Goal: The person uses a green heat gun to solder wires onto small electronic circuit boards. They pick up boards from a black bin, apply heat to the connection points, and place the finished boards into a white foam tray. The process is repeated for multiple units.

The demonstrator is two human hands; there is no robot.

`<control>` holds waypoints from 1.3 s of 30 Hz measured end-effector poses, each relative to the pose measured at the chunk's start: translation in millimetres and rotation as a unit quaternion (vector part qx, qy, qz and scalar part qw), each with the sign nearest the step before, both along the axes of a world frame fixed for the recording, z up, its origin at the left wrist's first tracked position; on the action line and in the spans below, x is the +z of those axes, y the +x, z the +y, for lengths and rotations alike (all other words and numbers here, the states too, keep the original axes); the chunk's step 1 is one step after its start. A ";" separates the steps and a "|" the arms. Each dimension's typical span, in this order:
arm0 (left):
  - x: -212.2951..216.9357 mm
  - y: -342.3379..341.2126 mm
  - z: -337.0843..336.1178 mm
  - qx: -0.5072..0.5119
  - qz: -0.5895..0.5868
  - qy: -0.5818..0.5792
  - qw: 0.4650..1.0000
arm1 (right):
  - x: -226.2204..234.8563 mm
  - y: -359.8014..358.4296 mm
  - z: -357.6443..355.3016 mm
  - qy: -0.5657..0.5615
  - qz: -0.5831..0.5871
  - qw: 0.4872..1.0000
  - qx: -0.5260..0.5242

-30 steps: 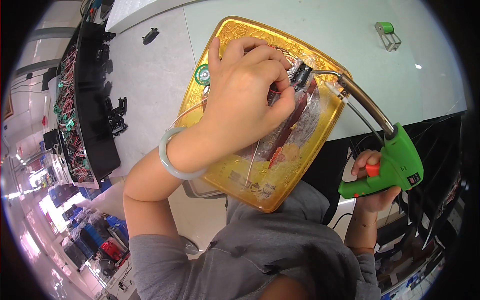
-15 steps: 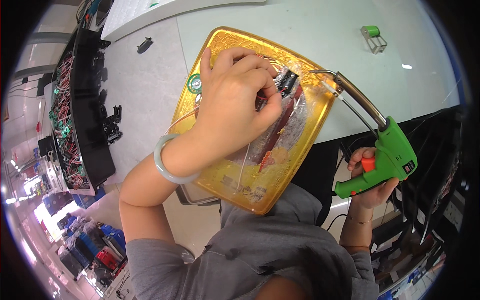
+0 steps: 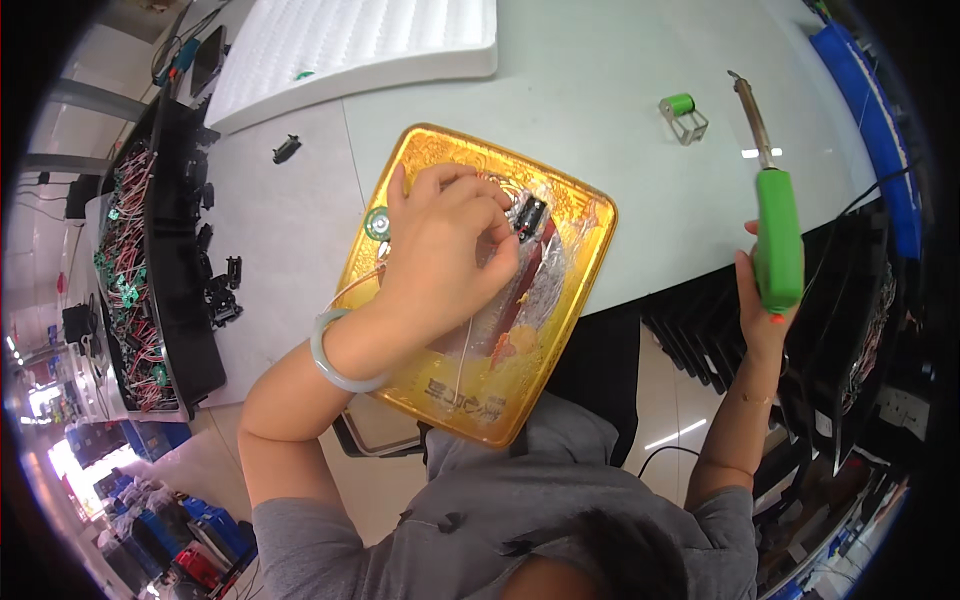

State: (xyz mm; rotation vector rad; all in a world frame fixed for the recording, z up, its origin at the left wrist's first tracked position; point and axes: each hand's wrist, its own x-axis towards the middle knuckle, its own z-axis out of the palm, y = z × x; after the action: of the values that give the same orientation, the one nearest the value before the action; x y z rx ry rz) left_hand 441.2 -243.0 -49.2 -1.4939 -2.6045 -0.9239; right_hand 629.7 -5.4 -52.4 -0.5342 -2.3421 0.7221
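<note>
A gold-coloured tray (image 3: 588, 262) with an embossed rim rests partly on the table near its front edge. Over its far left part lies my left hand (image 3: 445, 235), fingers curled downward; whatever they pinch is hidden beneath them. Beside those fingertips is a small black component (image 3: 531, 216), with clear film around it on the tray. A green ring-shaped circuit board (image 3: 377, 224) shows left of the hand, and thin wires run from under it. Off to the right, my right hand (image 3: 760, 305) grips a green soldering gun (image 3: 780, 240), its metal tip pointing away and clear of the tray.
A black bin (image 3: 185, 330) full of wired green boards stands at the left, with several loose black parts (image 3: 222, 300) beside it. White foam (image 3: 360, 60) lies at the back. A green roll on a metal stand (image 3: 682, 115) sits back right. Black trays (image 3: 690, 340) are stacked below right.
My right hand has moved the soldering gun away from the tray, and its tip now points away from me. My left hand stays curled over the tray. The view has shifted.
</note>
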 end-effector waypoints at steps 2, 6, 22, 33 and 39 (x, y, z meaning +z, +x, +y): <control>2.2 -0.1 -1.0 0.003 0.000 0.000 1.000 | 2.4 -19.8 14.6 0.000 -0.020 1.000 0.011; 3.1 -0.7 -1.4 0.000 0.005 -0.003 1.000 | 10.9 -63.7 33.3 0.066 -0.041 0.996 0.048; 18.3 -26.1 -27.9 0.021 -0.165 -0.027 0.986 | 6.6 -118.0 27.2 0.182 0.038 0.983 0.000; 6.0 -13.7 -16.0 0.052 -0.463 0.296 0.834 | 27.6 -74.8 -57.0 -0.353 0.187 0.906 0.139; 11.9 -27.4 -30.6 0.082 -0.381 0.407 0.826 | -19.9 -63.0 -71.8 -0.602 0.251 0.711 0.263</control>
State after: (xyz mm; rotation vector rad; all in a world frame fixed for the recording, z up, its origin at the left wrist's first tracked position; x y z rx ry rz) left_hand 413.8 -273.6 -37.4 -0.7136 -2.0274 -2.5553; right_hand 566.6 -77.2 -72.3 -0.0785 -1.2004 2.3458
